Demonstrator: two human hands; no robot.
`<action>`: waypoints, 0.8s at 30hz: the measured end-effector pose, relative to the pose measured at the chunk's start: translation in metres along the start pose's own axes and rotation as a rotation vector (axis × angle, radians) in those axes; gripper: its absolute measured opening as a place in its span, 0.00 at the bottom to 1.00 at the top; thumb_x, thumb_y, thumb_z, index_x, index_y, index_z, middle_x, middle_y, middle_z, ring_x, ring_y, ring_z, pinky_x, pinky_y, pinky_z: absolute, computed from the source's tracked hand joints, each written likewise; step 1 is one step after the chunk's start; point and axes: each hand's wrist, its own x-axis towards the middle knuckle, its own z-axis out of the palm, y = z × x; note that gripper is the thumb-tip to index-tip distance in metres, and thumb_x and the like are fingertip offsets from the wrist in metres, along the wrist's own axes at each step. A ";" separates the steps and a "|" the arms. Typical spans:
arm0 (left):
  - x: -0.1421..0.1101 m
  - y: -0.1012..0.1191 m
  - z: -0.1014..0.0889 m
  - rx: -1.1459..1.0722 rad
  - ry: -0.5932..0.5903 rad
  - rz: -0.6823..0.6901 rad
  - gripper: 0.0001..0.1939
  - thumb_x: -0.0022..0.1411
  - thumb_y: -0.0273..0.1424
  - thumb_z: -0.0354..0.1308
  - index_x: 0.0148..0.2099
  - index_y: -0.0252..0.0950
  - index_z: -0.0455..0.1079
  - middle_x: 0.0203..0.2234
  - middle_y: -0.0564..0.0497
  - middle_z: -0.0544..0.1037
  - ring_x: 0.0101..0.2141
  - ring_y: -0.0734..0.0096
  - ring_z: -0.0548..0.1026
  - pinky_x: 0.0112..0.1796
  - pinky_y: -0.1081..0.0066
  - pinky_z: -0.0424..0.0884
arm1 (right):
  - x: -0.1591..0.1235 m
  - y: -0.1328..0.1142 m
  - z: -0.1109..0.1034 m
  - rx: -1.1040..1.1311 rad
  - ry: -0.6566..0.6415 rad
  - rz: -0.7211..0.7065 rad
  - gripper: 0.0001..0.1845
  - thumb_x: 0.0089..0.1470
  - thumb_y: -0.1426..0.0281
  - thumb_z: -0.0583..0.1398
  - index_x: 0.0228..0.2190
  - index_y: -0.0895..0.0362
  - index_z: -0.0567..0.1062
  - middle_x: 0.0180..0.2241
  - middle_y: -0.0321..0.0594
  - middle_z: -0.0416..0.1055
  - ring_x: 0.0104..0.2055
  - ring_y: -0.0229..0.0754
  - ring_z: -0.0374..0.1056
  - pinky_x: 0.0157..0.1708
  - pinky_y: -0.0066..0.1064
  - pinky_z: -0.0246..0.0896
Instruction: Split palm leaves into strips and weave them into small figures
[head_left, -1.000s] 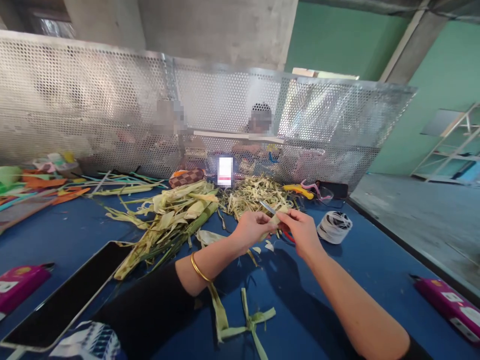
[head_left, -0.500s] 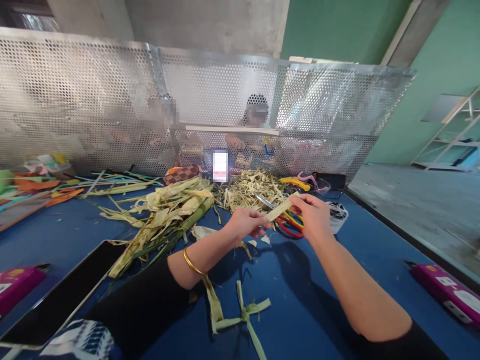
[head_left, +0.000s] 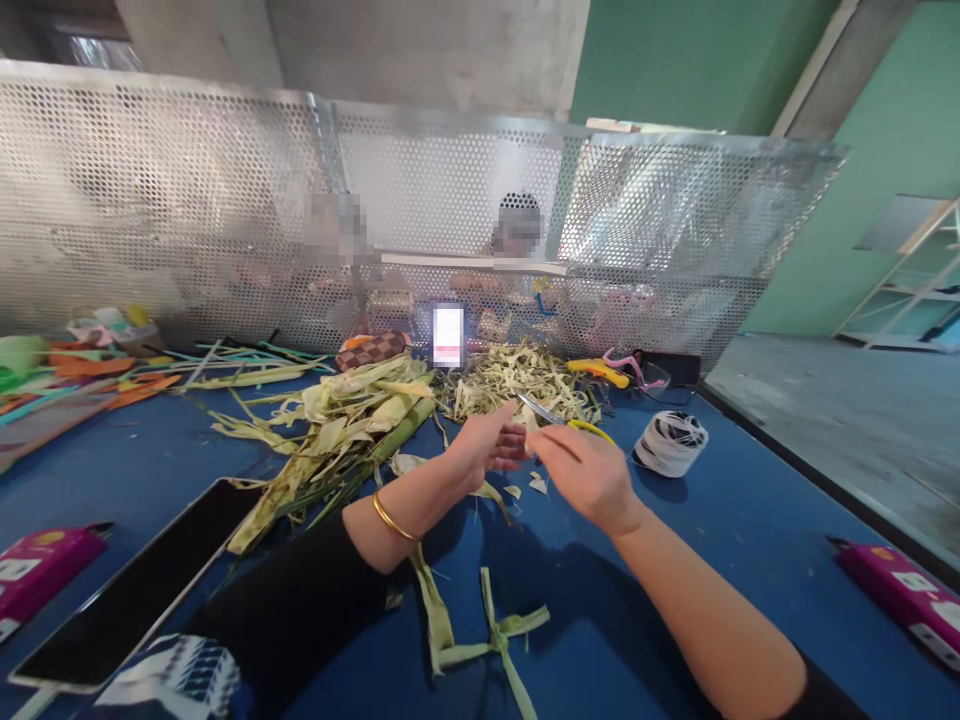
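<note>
My left hand [head_left: 491, 446], a gold bangle on its wrist, is held over the table with its fingers stretched out and slightly apart. Close against its fingertips, my right hand [head_left: 589, 475] is closed in a pinch on a pale strip of corn husk [head_left: 530, 437]; only a small bit of the strip shows. Scissors [head_left: 541, 408] with a yellow handle lie just behind the hands, partly covered by the right one. Nearer to me, a knotted cross of green husk strips [head_left: 498, 637] lies on the blue table [head_left: 600, 610].
Left of my hands is a heap of long husks [head_left: 337, 430]; shredded scraps [head_left: 517, 378] are piled behind. A ball of white twine [head_left: 670, 444] stands to the right. A tablet [head_left: 142, 585] lies front left. People sit behind a perforated metal screen [head_left: 450, 160].
My right hand has come down and left toward my left hand, turning its back to me. The strip, stretched between both hands before, is now mostly hidden. The twine ball shows fully.
</note>
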 end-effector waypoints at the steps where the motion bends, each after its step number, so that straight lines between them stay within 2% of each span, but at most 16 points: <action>1: 0.000 0.001 -0.001 -0.022 -0.025 -0.008 0.16 0.57 0.40 0.58 0.28 0.30 0.70 0.19 0.49 0.74 0.19 0.77 0.69 0.21 0.77 0.66 | -0.001 -0.003 0.002 -0.027 -0.052 -0.104 0.12 0.59 0.77 0.52 0.36 0.60 0.76 0.33 0.45 0.76 0.31 0.39 0.70 0.33 0.29 0.64; 3: 0.000 0.002 -0.002 -0.051 -0.026 0.023 0.11 0.51 0.34 0.63 0.26 0.30 0.71 0.17 0.51 0.73 0.17 0.79 0.66 0.21 0.78 0.64 | -0.002 -0.007 0.005 -0.033 -0.150 -0.227 0.14 0.59 0.78 0.51 0.36 0.61 0.76 0.32 0.45 0.75 0.31 0.40 0.69 0.34 0.31 0.64; 5: 0.001 0.002 -0.004 -0.075 -0.005 0.063 0.08 0.48 0.29 0.65 0.25 0.31 0.71 0.17 0.52 0.73 0.18 0.80 0.66 0.22 0.78 0.64 | -0.003 -0.008 0.009 -0.001 -0.224 -0.255 0.14 0.59 0.78 0.50 0.36 0.62 0.76 0.31 0.45 0.75 0.30 0.40 0.68 0.33 0.32 0.64; 7: 0.004 0.003 -0.005 -0.107 0.007 0.080 0.07 0.47 0.28 0.66 0.25 0.32 0.70 0.18 0.53 0.74 0.19 0.79 0.68 0.25 0.76 0.66 | -0.004 -0.007 0.011 0.040 -0.241 -0.223 0.14 0.59 0.78 0.50 0.36 0.62 0.76 0.32 0.45 0.74 0.31 0.40 0.68 0.33 0.31 0.63; 9: 0.006 0.004 -0.005 -0.134 -0.002 0.074 0.07 0.49 0.28 0.65 0.26 0.32 0.70 0.19 0.52 0.74 0.21 0.78 0.70 0.27 0.75 0.67 | -0.005 -0.006 0.011 0.043 -0.199 -0.148 0.14 0.59 0.78 0.50 0.37 0.61 0.75 0.33 0.45 0.74 0.32 0.40 0.68 0.34 0.31 0.63; 13: 0.007 0.002 -0.003 -0.205 -0.011 0.061 0.07 0.54 0.28 0.62 0.26 0.32 0.68 0.17 0.54 0.71 0.20 0.78 0.69 0.26 0.76 0.67 | -0.006 -0.006 0.009 0.008 -0.154 -0.028 0.12 0.59 0.77 0.52 0.36 0.59 0.75 0.33 0.44 0.73 0.32 0.39 0.68 0.35 0.31 0.61; 19: 0.003 0.000 -0.002 -0.231 0.041 0.130 0.10 0.53 0.30 0.62 0.24 0.33 0.65 0.16 0.56 0.68 0.18 0.81 0.65 0.21 0.78 0.63 | -0.005 -0.012 0.013 0.092 -0.328 -0.183 0.14 0.60 0.76 0.49 0.39 0.60 0.74 0.32 0.44 0.73 0.31 0.40 0.67 0.33 0.32 0.60; 21: 0.005 0.001 -0.004 -0.215 0.068 0.152 0.09 0.52 0.30 0.63 0.25 0.33 0.67 0.17 0.56 0.69 0.18 0.81 0.65 0.21 0.79 0.62 | -0.004 -0.006 0.013 0.089 -0.386 -0.060 0.14 0.60 0.75 0.49 0.42 0.59 0.73 0.35 0.45 0.73 0.33 0.40 0.68 0.34 0.31 0.60; 23: 0.009 0.002 -0.007 -0.195 0.089 0.166 0.08 0.50 0.29 0.64 0.26 0.32 0.68 0.19 0.55 0.71 0.18 0.81 0.65 0.20 0.78 0.62 | -0.005 0.007 0.012 0.026 -0.483 0.217 0.15 0.60 0.73 0.50 0.46 0.60 0.70 0.39 0.47 0.72 0.37 0.43 0.69 0.36 0.31 0.60; 24: 0.011 0.003 -0.008 -0.164 0.099 0.174 0.08 0.50 0.30 0.64 0.27 0.32 0.68 0.20 0.54 0.71 0.18 0.81 0.65 0.20 0.78 0.62 | -0.007 0.016 0.010 -0.048 -0.546 0.400 0.16 0.58 0.73 0.51 0.47 0.61 0.69 0.41 0.49 0.72 0.38 0.45 0.69 0.34 0.32 0.60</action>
